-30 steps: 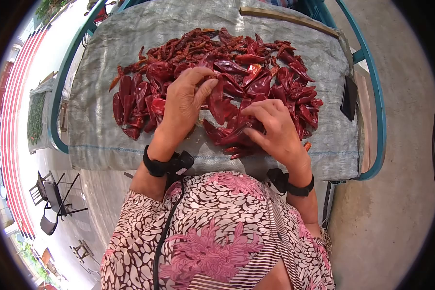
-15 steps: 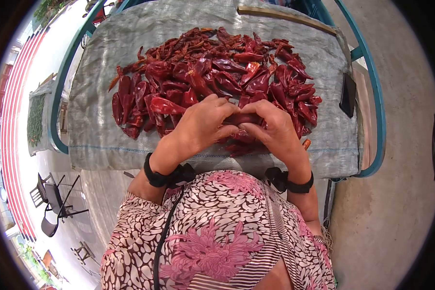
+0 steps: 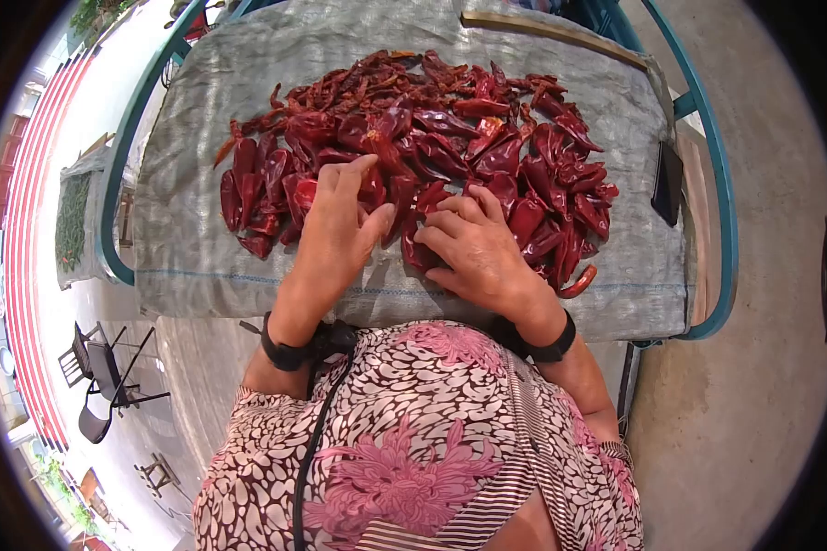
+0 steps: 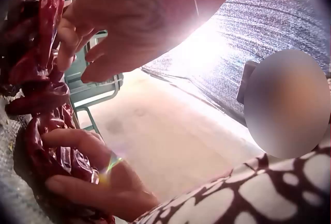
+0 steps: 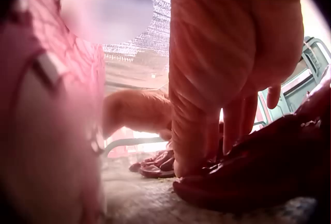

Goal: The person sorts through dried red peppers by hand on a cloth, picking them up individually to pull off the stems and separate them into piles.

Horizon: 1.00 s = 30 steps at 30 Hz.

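Many glossy dried red peppers (image 3: 322, 129) lie heaped on a grey woven sheet (image 3: 188, 207). The left hand (image 3: 334, 230) hovers at the near edge of the heap, fingers extended and thumb apart, with nothing seen in its grasp. Close by, the right hand (image 3: 478, 248) has bent fingers over a red pepper (image 3: 413, 246) at the pile's front. In the left wrist view, finger and thumb of the right hand (image 4: 103, 177) lie around dark red peppers. Fingers of the right hand (image 5: 217, 79) point down into peppers in the right wrist view; their tips are partly hidden.
Teal metal rails (image 3: 721, 211) curve around the sheet's sides. A black phone (image 3: 667, 184) lies at the right edge, and a wooden strip (image 3: 551, 39) along the far edge. A folding chair (image 3: 110, 376) stands on the floor to the left.
The hands have come apart after meeting over a pepper. The left hand has moved left and lifted off it; the right hand has shifted slightly left over the front peppers.
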### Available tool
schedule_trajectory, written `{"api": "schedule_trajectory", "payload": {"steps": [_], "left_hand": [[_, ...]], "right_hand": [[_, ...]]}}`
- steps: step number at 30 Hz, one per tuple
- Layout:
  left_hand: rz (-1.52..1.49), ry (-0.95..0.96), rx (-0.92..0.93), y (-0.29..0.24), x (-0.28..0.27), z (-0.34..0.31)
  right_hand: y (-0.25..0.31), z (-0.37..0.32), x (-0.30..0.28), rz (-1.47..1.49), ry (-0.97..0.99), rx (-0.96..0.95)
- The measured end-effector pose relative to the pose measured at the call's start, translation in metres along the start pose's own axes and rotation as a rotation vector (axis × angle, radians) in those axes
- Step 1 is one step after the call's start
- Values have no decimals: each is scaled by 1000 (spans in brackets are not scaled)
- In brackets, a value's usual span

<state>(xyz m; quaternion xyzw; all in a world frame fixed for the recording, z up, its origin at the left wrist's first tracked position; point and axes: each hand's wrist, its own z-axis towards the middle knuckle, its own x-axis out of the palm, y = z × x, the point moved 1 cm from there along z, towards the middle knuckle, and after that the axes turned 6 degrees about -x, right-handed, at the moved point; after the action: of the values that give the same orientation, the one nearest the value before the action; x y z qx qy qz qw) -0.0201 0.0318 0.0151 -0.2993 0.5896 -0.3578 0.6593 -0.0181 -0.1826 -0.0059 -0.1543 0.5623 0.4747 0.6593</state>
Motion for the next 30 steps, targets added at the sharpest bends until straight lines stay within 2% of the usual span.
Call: {"api": "schedule_trajectory", "payload": {"steps": [2, 5, 8, 11, 14, 17, 20, 23, 24, 26, 27, 28, 30], "left_hand": [[15, -2, -14, -5, -4, -1], [75, 188, 65, -7, -11, 1], [97, 303, 262, 7, 3, -1], [116, 287, 158, 0, 7, -4], [110, 279, 145, 3, 9, -3], [-58, 375, 86, 20, 16, 1], [-11, 387, 127, 27, 8, 2], [-17, 375, 195, 11, -1, 1], [-81, 434, 127, 5, -2, 0], [-208, 552, -8, -7, 1, -2], [-221, 511, -46, -9, 4, -2], [-234, 469, -85, -10, 6, -2], [-277, 395, -171, -11, 6, -2]], "right_hand": [[-2, 0, 6, -14, -15, 8], [-10, -1, 11, 1, -80, 41], [-17, -2, 11, -36, -150, 47], [-14, 1, 4, -15, -147, 38], [3, 9, 2, 2, -95, -4], [-2, 11, 19, -63, -118, -58], [-9, 10, 17, 8, -172, -50], [-11, 10, 2, 230, -299, 113], [-9, 12, -5, 218, -371, 123], [-8, 11, -9, 429, -367, 234], [-9, 11, -10, 533, -365, 285], [-10, 10, -15, 485, -394, 270], [-11, 5, -29, 492, -398, 399]]}}
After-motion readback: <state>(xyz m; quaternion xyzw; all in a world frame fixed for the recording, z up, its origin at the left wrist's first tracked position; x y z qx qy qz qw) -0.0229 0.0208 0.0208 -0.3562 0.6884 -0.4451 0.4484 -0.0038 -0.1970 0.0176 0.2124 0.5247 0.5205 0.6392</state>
